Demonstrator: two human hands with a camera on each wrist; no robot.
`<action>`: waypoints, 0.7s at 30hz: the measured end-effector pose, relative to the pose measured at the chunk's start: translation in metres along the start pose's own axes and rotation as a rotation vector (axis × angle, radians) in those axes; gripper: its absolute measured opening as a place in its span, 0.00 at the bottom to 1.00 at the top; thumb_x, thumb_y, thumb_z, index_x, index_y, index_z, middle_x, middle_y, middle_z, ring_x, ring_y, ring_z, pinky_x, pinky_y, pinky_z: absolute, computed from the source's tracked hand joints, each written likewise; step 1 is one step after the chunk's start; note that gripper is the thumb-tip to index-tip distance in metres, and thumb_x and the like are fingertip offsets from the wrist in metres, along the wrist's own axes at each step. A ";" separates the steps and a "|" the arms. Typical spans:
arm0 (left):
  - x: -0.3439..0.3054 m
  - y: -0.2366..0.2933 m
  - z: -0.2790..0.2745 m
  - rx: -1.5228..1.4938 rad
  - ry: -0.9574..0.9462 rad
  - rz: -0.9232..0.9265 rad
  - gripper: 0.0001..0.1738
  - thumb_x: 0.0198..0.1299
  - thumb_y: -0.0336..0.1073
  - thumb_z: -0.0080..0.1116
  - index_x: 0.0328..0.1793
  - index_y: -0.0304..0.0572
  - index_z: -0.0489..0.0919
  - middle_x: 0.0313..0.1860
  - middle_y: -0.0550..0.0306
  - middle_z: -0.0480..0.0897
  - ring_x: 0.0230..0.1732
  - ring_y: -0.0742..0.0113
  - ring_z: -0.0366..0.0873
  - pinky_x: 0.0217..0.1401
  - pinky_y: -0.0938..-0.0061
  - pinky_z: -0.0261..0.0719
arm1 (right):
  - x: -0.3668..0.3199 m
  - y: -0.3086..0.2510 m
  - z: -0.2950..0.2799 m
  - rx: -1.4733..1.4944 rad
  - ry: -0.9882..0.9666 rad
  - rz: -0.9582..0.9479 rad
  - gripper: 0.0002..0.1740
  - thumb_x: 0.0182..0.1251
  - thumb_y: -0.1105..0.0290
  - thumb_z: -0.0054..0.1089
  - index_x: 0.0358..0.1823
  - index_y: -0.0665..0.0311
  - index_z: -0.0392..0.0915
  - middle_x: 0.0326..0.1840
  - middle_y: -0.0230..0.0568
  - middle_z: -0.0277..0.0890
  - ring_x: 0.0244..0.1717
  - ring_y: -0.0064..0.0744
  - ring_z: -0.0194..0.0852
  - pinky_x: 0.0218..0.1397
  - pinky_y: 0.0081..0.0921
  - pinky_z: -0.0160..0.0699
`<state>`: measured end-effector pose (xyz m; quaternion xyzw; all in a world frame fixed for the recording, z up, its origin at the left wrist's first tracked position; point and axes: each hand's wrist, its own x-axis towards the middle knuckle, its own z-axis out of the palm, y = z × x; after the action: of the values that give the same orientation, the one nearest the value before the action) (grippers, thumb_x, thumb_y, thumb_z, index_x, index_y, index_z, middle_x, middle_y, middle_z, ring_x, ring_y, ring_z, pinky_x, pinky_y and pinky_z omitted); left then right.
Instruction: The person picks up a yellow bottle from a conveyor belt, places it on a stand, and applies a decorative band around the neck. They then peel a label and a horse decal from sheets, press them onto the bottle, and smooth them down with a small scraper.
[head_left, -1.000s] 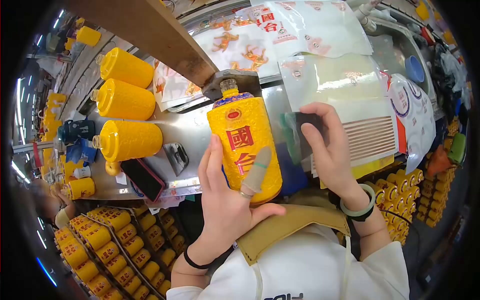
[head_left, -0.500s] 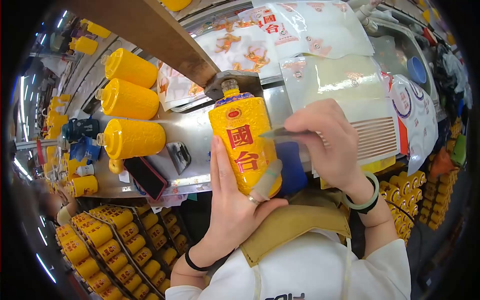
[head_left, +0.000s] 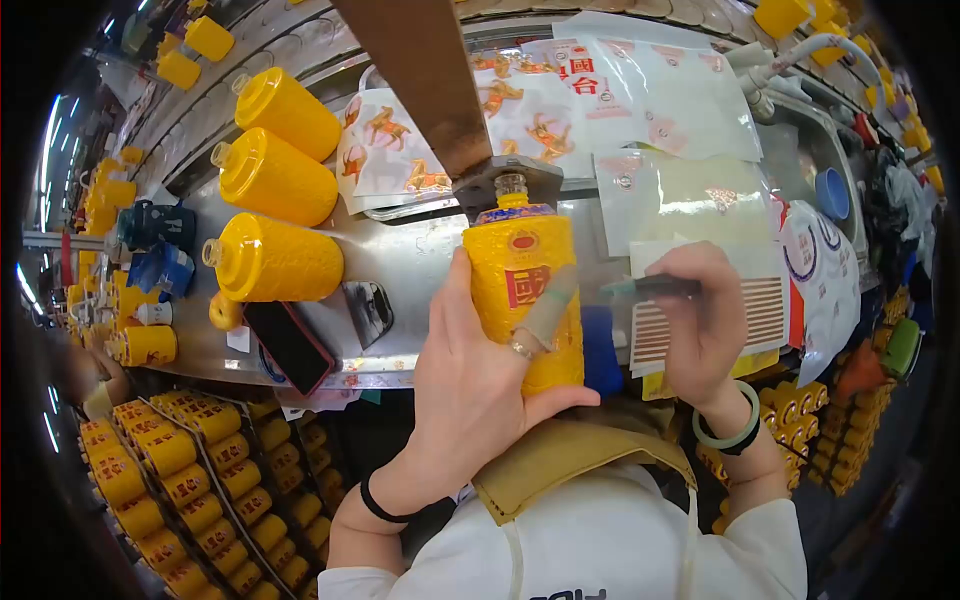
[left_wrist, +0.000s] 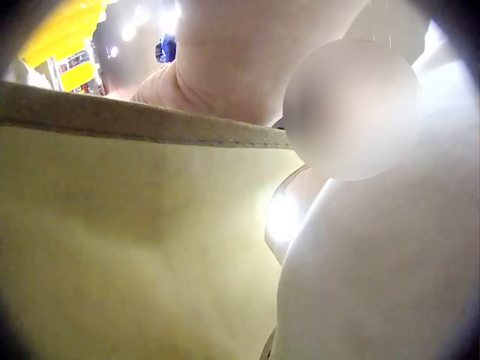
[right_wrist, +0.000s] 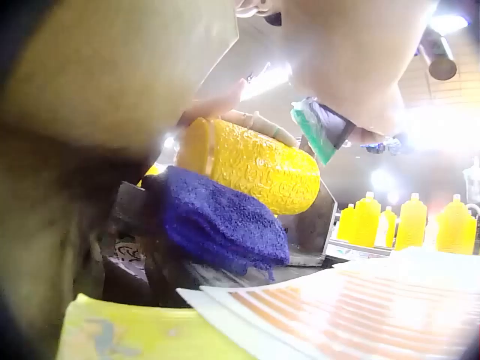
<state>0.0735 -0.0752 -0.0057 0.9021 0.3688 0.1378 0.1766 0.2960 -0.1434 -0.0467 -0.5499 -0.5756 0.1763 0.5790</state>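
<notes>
A yellow bottle (head_left: 500, 250) with red characters lies with its glass neck at a dark metal bracket (head_left: 508, 178) in the head view. My left hand (head_left: 465, 375) grips its lower half, one sheathed finger across the front and the thumb below, covering part of the lettering. Right of the bottle and apart from it, my right hand (head_left: 705, 325) pinches a thin dark and green scraper (head_left: 655, 287). The right wrist view shows the scraper (right_wrist: 319, 127) beside the bottle (right_wrist: 262, 165). In the left wrist view only blurred skin and tan cloth (left_wrist: 135, 240) fill most of the picture.
Three yellow bottles (head_left: 280, 255) and a phone (head_left: 288, 345) lie at the left. Printed sheets (head_left: 690, 195) cover the bench behind and right. A blue cloth (head_left: 598, 350) sits beside the held bottle. A brown beam (head_left: 425, 80) reaches over the bench.
The scraper reached the bottle's face half a second ago and is now away to its right. My left sheathed finger has shifted up over the lower lettering. The head view has turned slightly.
</notes>
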 end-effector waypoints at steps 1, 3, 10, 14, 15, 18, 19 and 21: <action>-0.002 -0.004 0.002 -0.001 0.006 -0.005 0.52 0.46 0.69 0.76 0.78 0.57 0.78 0.78 0.20 0.59 0.68 0.28 0.71 0.68 0.50 0.77 | 0.004 -0.001 0.000 0.000 -0.007 -0.004 0.16 0.67 0.85 0.63 0.56 0.69 0.78 0.47 0.45 0.81 0.45 0.35 0.79 0.50 0.28 0.79; -0.008 -0.016 0.014 -0.100 0.101 0.003 0.51 0.47 0.66 0.77 0.77 0.52 0.79 0.77 0.19 0.62 0.67 0.28 0.73 0.66 0.52 0.79 | 0.017 -0.001 0.000 -0.091 -0.018 0.004 0.16 0.69 0.85 0.62 0.57 0.70 0.78 0.45 0.43 0.80 0.44 0.33 0.79 0.50 0.26 0.79; -0.020 -0.031 0.026 -0.295 0.224 -0.013 0.43 0.60 0.55 0.75 0.75 0.34 0.77 0.79 0.24 0.66 0.73 0.33 0.73 0.71 0.56 0.77 | 0.067 -0.011 0.014 -0.209 -0.160 -0.244 0.22 0.67 0.86 0.64 0.62 0.69 0.76 0.53 0.45 0.82 0.49 0.32 0.82 0.55 0.30 0.80; -0.020 -0.035 0.038 -0.805 0.325 -0.188 0.33 0.71 0.35 0.60 0.80 0.30 0.69 0.82 0.35 0.65 0.78 0.45 0.70 0.78 0.59 0.70 | 0.072 -0.016 0.018 -0.236 -0.224 -0.152 0.23 0.70 0.82 0.58 0.66 0.68 0.72 0.51 0.35 0.75 0.51 0.25 0.72 0.59 0.23 0.72; -0.018 -0.033 0.040 -1.077 0.341 -0.343 0.32 0.73 0.30 0.54 0.82 0.30 0.65 0.82 0.37 0.65 0.79 0.49 0.69 0.80 0.60 0.68 | 0.068 -0.019 0.021 -0.240 -0.226 -0.154 0.23 0.70 0.82 0.58 0.66 0.68 0.72 0.51 0.35 0.75 0.51 0.25 0.72 0.59 0.23 0.72; 0.001 -0.033 0.033 -1.286 0.283 -0.335 0.34 0.78 0.30 0.51 0.87 0.33 0.56 0.82 0.43 0.65 0.79 0.55 0.67 0.81 0.61 0.66 | 0.050 -0.014 0.034 0.231 -0.242 0.431 0.26 0.72 0.70 0.68 0.67 0.66 0.69 0.47 0.32 0.74 0.48 0.18 0.71 0.52 0.21 0.74; 0.007 -0.031 0.029 -1.454 0.234 -0.377 0.35 0.79 0.30 0.51 0.87 0.34 0.54 0.82 0.44 0.65 0.79 0.57 0.67 0.81 0.62 0.66 | 0.044 -0.014 0.040 0.283 -0.235 0.540 0.27 0.72 0.69 0.70 0.68 0.66 0.69 0.48 0.32 0.74 0.49 0.18 0.70 0.52 0.20 0.73; 0.016 -0.030 0.029 -1.540 0.204 -0.434 0.37 0.78 0.29 0.54 0.88 0.35 0.52 0.81 0.47 0.66 0.78 0.60 0.68 0.81 0.63 0.65 | 0.035 -0.011 0.047 0.322 -0.232 0.748 0.29 0.72 0.69 0.71 0.69 0.67 0.68 0.53 0.35 0.75 0.54 0.21 0.73 0.57 0.22 0.75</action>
<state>0.0774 -0.0502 -0.0423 0.4185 0.3517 0.3974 0.7371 0.2601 -0.0974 -0.0336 -0.6000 -0.3626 0.5227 0.4850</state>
